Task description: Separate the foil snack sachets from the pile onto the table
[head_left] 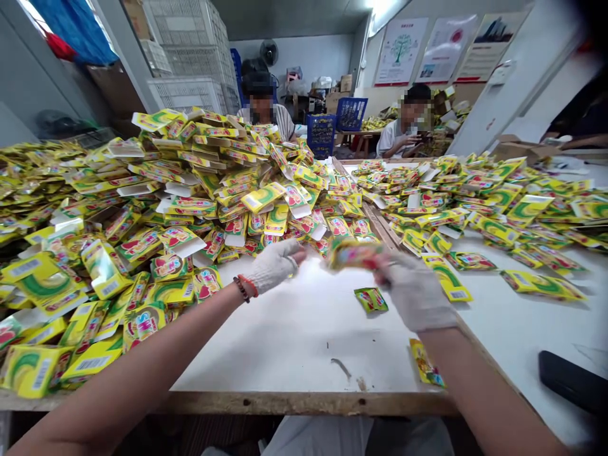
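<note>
Tabletop [280, 364], smooth and white with a worn wooden edge, bore a tall, sloping heap of cartons [266, 196] on the left, glossy yellow, flat and oblong, many with pale card flaps standing out; what they contained could not be told. A lower spread of similar cartons [475, 225] lay to the right, past a wooden strip [380, 225]. Behind rose stacked white plastic crates [187, 47], slatted, contents hidden, and farther back a blue lattice crate [320, 133]. The right hand [413, 288], in a pale fabric glove, pinched one blurred carton [354, 254] at its near end, the carton reaching left from the fingertips. The left hand [275, 266], likewise gloved, was half curled, just left of that carton; whether it held anything could not be told. A crinkled green packet [371, 300] lay below the held carton, and a yellow packet [426, 362] lay beside the right forearm.
</note>
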Tool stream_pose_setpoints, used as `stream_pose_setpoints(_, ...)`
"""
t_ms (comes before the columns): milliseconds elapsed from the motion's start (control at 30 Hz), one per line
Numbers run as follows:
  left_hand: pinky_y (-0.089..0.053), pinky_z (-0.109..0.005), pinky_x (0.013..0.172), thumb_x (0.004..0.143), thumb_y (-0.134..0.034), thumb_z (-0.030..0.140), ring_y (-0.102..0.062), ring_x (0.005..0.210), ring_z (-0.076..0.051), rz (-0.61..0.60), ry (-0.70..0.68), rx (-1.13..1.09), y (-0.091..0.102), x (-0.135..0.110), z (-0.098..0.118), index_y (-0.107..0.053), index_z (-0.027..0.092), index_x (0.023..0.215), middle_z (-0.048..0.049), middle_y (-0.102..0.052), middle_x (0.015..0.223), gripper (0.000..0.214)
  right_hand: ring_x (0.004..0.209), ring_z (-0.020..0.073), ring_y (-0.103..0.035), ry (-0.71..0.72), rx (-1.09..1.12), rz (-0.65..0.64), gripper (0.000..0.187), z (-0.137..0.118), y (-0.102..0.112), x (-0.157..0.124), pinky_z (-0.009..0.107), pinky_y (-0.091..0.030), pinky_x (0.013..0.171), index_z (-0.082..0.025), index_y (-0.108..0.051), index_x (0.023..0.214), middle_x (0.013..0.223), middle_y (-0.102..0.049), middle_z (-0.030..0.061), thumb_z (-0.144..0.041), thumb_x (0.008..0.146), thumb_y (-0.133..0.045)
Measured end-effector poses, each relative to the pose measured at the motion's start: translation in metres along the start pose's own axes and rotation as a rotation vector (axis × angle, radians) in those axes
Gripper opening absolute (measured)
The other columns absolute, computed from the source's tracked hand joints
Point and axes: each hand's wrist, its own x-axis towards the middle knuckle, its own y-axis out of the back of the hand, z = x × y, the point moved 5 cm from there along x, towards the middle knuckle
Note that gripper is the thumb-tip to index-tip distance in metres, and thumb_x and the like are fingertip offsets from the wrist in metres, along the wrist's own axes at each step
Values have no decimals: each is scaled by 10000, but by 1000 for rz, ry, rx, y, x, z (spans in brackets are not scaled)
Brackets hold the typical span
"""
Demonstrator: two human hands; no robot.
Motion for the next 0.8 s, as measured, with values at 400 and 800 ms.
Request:
stream_pose_setpoints(400, -451, -366, 799, 747, -537, 155, -609, 876, -257, 18, -38, 655, -16, 2, -15, -644, 184, 889, -99, -658, 873, 180, 736, 167, -554, 11, -967, -237, 168, 52, 7, -1, 273, -409, 671, -172, -669, 798, 834, -592, 65, -178, 636, -712)
stream_pose_setpoints(800, -545, -298, 635, 745, -627, 315, -632, 740, -159, 104, 339, -1025, -40, -48, -4, -584, 184, 948, -44, -621, 896, 246, 439, 80, -455, 91, -498, -476, 179, 23, -99, -8, 203, -342, 417, -196, -524, 707, 575, -506, -56, -354, 770, -581)
